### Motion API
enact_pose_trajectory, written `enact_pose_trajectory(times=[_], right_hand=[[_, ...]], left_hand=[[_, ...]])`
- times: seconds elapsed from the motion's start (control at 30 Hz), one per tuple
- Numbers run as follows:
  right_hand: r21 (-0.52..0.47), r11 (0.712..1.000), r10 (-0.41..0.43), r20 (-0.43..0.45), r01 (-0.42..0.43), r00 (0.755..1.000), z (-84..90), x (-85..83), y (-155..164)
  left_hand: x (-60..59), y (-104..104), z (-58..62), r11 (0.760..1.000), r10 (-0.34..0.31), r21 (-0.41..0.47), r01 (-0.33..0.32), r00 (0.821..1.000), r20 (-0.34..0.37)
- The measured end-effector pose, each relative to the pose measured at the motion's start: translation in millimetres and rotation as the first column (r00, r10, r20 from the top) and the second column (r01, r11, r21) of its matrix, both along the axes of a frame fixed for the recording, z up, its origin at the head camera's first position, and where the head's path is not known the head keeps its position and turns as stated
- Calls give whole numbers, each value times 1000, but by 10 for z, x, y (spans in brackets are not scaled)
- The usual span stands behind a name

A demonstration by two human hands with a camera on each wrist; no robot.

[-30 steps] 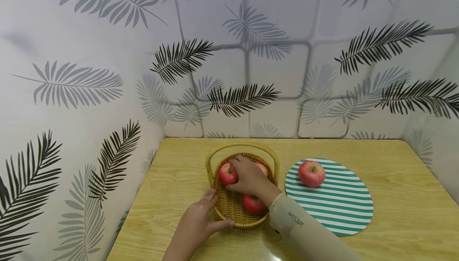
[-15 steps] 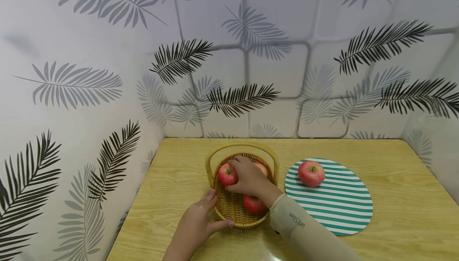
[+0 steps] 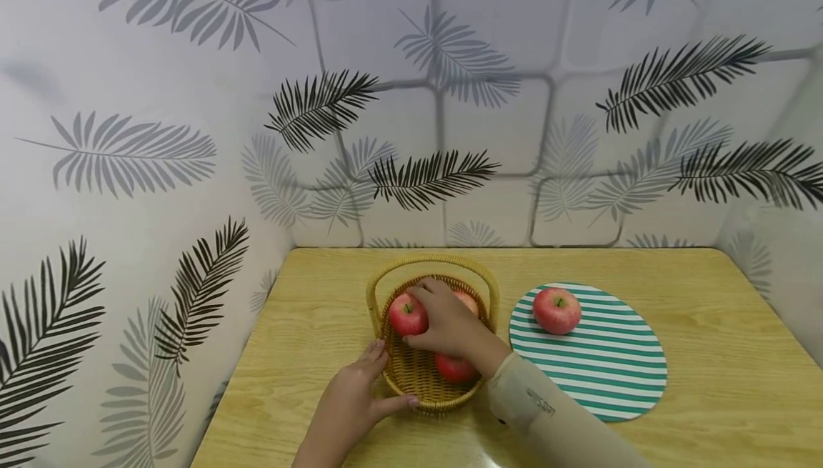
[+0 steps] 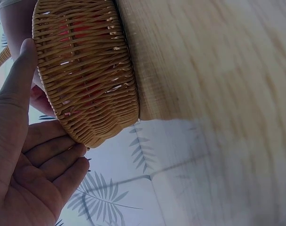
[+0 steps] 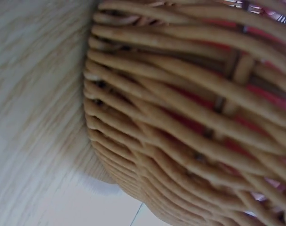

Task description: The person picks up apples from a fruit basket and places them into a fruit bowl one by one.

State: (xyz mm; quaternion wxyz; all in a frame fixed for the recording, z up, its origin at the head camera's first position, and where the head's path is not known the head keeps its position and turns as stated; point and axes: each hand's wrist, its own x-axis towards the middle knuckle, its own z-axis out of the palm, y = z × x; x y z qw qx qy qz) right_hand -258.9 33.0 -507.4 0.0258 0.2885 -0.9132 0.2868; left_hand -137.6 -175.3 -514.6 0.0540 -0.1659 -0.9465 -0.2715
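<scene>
1. The pale wooden counter [image 3: 707, 325] carries everything, set against white walls printed with grey and black palm leaves [image 3: 431, 175].
2. A round green-and-white striped mat [image 3: 598, 375] lies on the counter just to the right of the basket, with 1 red apple [image 3: 556, 310] resting on its far part.
3. The round woven wicker basket with an arched handle [image 3: 411, 375] stands on the counter left of the mat; the left wrist view shows its wall [image 4: 86, 70] with red showing through the weave.
4. The right hand [image 3: 450, 325] reaches down into the basket, its fingers curled around the red apple at the far left of the basket [image 3: 406, 315].
5. The left hand [image 3: 353, 400] rests against the near left outside of the basket, fingers straight and slightly apart, the thumb lying along the wall [image 4: 16, 80].
6. 2 more red apples sit in the basket, 1 near the front [image 3: 453, 368] and 1 at the back [image 3: 471, 301], both partly hidden by the right hand.
</scene>
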Motion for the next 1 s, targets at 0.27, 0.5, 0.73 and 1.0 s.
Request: enact_pose_trajectory(times=[0.27,0.5,0.73,1.0], right_hand=[[-35,999,-9,-4,9,1000,55,68,28],[-51,999,6,-9,-7,1000,132,156,59],[-78,997,6,-31,-8,1000,213,261,79],[-91,996,-10,-59,4,998,254,337,133]], left_hand=[[18,13,28,1000,-8,7,8,1000,-12],[22,22,29,1000,7,-17,-8,1000,-21],[31,32,51,1000,12,-12,-12,1000,-18],[31,34,64,1000,9,-3,-9,1000,-15]])
